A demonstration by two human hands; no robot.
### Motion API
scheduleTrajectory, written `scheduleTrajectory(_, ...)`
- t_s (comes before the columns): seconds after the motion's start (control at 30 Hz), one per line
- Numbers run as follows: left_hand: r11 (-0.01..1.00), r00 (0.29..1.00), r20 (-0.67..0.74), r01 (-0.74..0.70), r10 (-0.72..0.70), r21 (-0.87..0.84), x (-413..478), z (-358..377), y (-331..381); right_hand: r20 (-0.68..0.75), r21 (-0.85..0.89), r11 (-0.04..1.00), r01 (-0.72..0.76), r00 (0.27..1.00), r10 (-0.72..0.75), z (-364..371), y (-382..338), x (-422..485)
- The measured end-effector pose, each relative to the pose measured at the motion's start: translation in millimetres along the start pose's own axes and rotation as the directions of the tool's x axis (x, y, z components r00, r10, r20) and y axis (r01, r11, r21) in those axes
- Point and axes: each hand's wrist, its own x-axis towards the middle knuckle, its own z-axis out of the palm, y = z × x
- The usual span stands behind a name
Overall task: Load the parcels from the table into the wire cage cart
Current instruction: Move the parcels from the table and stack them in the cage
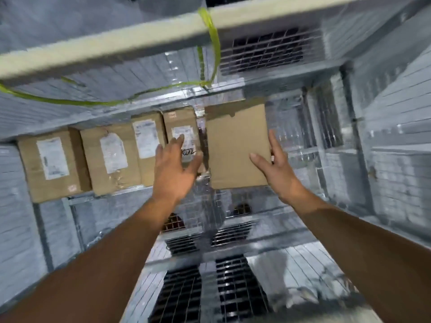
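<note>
Both hands are spread, fingers straight: our right hand [272, 164] touches the plain cardboard parcel [235, 141] at its right edge, and our left hand [175, 169] lies before its labelled neighbour, contact unclear. We count five parcels standing in a row inside the wire cage cart [384, 127]: four labelled parcels [112, 159] and one plain.

We cannot read the blurred white paper labels [53, 159] on the brown cardboard parcels [112, 183]; our left hand [172, 170] covers part of one. Our right hand [274, 164] hides a corner of the plain cardboard parcel [235, 145]. Motion smears the grey wire cage [384, 136].
</note>
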Motion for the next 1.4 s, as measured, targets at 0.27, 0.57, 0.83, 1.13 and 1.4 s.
scheduleTrajectory(0.27,0.957,0.996,-0.020,-0.080,0.089,0.278,108.2,109.8,-61.7,-0.050,-0.048,0.999,-0.010,0.999,0.008,44.7,94.0,145.6)
scheduleTrajectory(0.57,0.965,0.999,-0.012,0.034,-0.032,0.258,135.3,145.0,-69.0,0.119,-0.084,0.995,-0.045,0.991,0.055,70.4,87.9,189.0)
scheduleTrajectory(0.83,0.961,0.997,0.045,0.049,-0.063,0.274,125.4,114.9,-56.3,0.013,-0.669,0.743,-0.031,0.998,0.053,59.3,38.3,167.6)
scheduleTrajectory(1.13,0.910,0.976,0.152,-0.200,0.154,0.364,-31.2,-46.3,53.7,-0.008,-0.711,0.702,-0.039,0.999,0.047,5.1,-88.7,-37.8)
scheduleTrajectory(1.4,0.906,0.933,0.202,-0.342,0.297,0.248,-143.0,-136.2,118.5,-0.291,-0.535,0.836,-0.123,0.956,-0.046,-43.0,-136.4,-214.7)
